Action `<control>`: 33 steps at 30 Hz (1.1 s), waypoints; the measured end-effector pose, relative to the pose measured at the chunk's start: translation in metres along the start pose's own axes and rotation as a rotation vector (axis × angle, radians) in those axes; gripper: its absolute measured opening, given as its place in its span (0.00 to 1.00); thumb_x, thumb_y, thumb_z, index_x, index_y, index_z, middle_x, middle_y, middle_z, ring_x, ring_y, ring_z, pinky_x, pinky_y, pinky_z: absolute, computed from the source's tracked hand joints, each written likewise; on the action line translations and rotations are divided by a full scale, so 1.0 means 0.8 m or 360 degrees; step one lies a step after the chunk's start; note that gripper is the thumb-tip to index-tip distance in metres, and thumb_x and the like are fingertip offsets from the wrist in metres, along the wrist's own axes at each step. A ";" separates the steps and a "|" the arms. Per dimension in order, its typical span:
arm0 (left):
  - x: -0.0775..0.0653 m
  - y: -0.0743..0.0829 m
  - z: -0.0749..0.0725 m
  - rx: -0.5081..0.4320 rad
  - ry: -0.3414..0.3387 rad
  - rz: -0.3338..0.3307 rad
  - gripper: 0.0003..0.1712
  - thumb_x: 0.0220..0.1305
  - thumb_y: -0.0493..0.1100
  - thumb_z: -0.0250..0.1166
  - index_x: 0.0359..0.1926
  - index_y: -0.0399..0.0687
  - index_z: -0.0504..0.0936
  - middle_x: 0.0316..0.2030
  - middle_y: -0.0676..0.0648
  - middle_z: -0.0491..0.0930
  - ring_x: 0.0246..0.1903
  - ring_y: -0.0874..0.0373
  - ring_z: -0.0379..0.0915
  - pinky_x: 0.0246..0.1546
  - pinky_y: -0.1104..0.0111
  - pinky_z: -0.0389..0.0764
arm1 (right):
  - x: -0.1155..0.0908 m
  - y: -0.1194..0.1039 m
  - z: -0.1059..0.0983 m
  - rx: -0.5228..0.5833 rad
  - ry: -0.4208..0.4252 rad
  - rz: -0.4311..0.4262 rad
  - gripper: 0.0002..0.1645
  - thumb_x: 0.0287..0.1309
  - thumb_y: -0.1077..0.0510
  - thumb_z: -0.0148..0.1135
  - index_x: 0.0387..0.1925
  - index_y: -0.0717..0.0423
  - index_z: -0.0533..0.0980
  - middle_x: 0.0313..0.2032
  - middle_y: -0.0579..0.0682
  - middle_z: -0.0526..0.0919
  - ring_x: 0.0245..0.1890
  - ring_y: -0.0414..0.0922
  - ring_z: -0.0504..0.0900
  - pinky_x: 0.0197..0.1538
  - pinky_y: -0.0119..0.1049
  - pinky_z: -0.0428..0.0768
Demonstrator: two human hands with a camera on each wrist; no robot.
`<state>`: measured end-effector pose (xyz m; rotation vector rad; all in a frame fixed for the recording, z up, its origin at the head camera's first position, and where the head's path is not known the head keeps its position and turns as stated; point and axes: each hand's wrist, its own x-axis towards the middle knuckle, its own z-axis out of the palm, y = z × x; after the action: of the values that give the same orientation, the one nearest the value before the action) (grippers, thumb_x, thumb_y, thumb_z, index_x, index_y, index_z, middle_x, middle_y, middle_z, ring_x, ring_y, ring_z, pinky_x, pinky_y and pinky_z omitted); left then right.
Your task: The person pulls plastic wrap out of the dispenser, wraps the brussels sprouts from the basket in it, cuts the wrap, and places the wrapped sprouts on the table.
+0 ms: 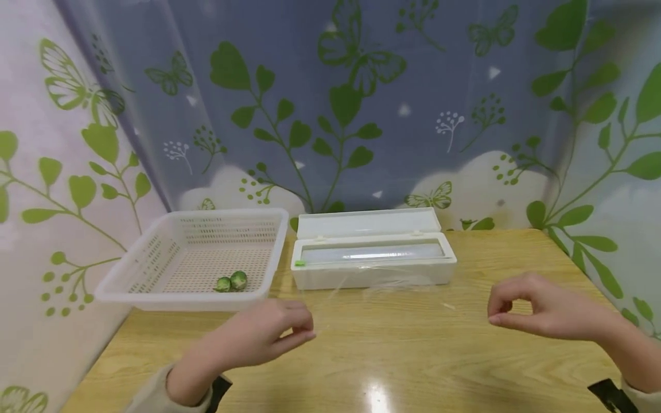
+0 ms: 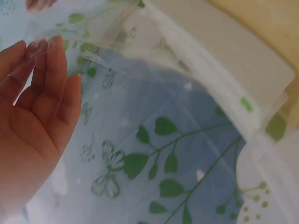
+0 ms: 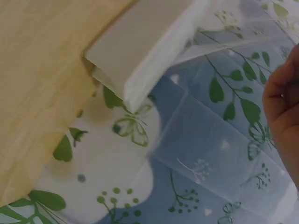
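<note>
A white cling film dispenser box (image 1: 374,277) stands at the middle of the table with its lid (image 1: 369,222) raised. Inside it lies a roll of cling film (image 1: 392,251). Clear cling film (image 2: 112,51) stretches from the box toward the person. My left hand (image 1: 271,331) pinches this film between thumb and fingers, front left of the box. Over at the front right, my right hand (image 1: 549,310) has its thumb and forefinger together on the film's other side. In the right wrist view, a taut strip of film (image 3: 205,50) runs toward that hand.
Left of the box is a white plastic basket (image 1: 192,296) with two small green round vegetables, like Brussels sprouts (image 1: 238,280), near its front. The wooden table (image 1: 439,367) meets a patterned curtain (image 1: 289,97) at the back. A small green slider (image 1: 300,263) sits at the box's left end.
</note>
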<state>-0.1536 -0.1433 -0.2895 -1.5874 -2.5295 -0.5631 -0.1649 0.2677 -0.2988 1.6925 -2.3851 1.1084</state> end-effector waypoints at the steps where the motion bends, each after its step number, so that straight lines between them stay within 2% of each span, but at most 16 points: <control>1: 0.001 -0.001 0.006 -0.0028 -0.0053 0.0027 0.09 0.61 0.40 0.56 0.24 0.52 0.73 0.22 0.61 0.67 0.21 0.73 0.59 0.22 0.83 0.64 | -0.003 0.003 0.005 0.0053 -0.0079 0.0049 0.20 0.49 0.75 0.56 0.31 0.45 0.74 0.26 0.39 0.75 0.24 0.32 0.72 0.26 0.25 0.72; 4: 0.000 -0.004 0.028 -0.0070 -0.0152 0.0090 0.09 0.60 0.39 0.57 0.23 0.51 0.73 0.21 0.61 0.66 0.21 0.74 0.58 0.23 0.86 0.63 | -0.008 0.012 0.023 0.0158 -0.0236 0.0119 0.14 0.54 0.70 0.55 0.29 0.45 0.73 0.23 0.41 0.74 0.23 0.29 0.68 0.23 0.25 0.71; 7: -0.005 -0.007 0.050 -0.0059 -0.0204 0.0126 0.08 0.59 0.39 0.58 0.23 0.50 0.74 0.22 0.61 0.67 0.22 0.76 0.59 0.25 0.87 0.63 | -0.014 0.019 0.045 0.0166 -0.0328 0.0190 0.10 0.56 0.65 0.54 0.28 0.45 0.72 0.21 0.39 0.72 0.22 0.25 0.65 0.22 0.23 0.70; 10: -0.011 -0.011 0.072 -0.0020 -0.0235 0.0141 0.07 0.59 0.41 0.58 0.24 0.51 0.75 0.23 0.61 0.68 0.23 0.77 0.60 0.26 0.88 0.63 | -0.021 0.025 0.063 0.0091 -0.0356 0.0228 0.08 0.56 0.62 0.56 0.26 0.44 0.72 0.22 0.35 0.71 0.23 0.24 0.65 0.23 0.22 0.70; 14: -0.012 -0.014 0.096 -0.0007 -0.0250 0.0148 0.06 0.60 0.41 0.58 0.26 0.51 0.76 0.24 0.61 0.70 0.25 0.77 0.62 0.28 0.88 0.63 | -0.028 0.031 0.074 -0.0001 -0.0329 0.0229 0.09 0.52 0.64 0.59 0.24 0.46 0.72 0.22 0.33 0.70 0.22 0.24 0.66 0.22 0.20 0.69; 18: -0.002 -0.017 0.110 -0.0013 -0.0180 0.0166 0.06 0.60 0.41 0.57 0.27 0.50 0.76 0.25 0.59 0.70 0.26 0.76 0.62 0.30 0.88 0.64 | -0.030 0.034 0.073 -0.0008 -0.0328 0.0254 0.10 0.51 0.65 0.59 0.22 0.47 0.71 0.19 0.34 0.69 0.21 0.24 0.63 0.20 0.19 0.66; 22: 0.009 -0.016 0.117 -0.0015 -0.0084 0.0189 0.06 0.61 0.41 0.56 0.28 0.50 0.76 0.27 0.59 0.71 0.27 0.75 0.63 0.31 0.87 0.64 | -0.029 0.032 0.071 0.0093 -0.0357 0.0293 0.09 0.55 0.63 0.56 0.23 0.48 0.71 0.17 0.38 0.68 0.20 0.23 0.60 0.19 0.21 0.67; 27: 0.025 -0.018 0.120 -0.0015 0.0002 0.0200 0.07 0.62 0.42 0.54 0.29 0.49 0.76 0.27 0.58 0.71 0.28 0.74 0.63 0.32 0.87 0.64 | -0.028 0.033 0.066 0.0207 -0.0370 0.0304 0.08 0.56 0.63 0.55 0.25 0.47 0.72 0.17 0.41 0.70 0.20 0.23 0.60 0.19 0.23 0.68; 33: 0.037 -0.017 0.122 -0.0033 0.0115 0.0201 0.08 0.64 0.42 0.52 0.30 0.48 0.75 0.29 0.57 0.72 0.29 0.72 0.65 0.34 0.86 0.65 | -0.029 0.034 0.065 0.0242 -0.0364 0.0320 0.08 0.56 0.62 0.55 0.26 0.46 0.72 0.17 0.41 0.70 0.21 0.24 0.61 0.19 0.24 0.69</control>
<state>-0.1684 -0.0886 -0.3751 -1.6871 -2.3596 -0.6218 -0.1580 0.2627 -0.3616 1.7417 -2.7274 1.2106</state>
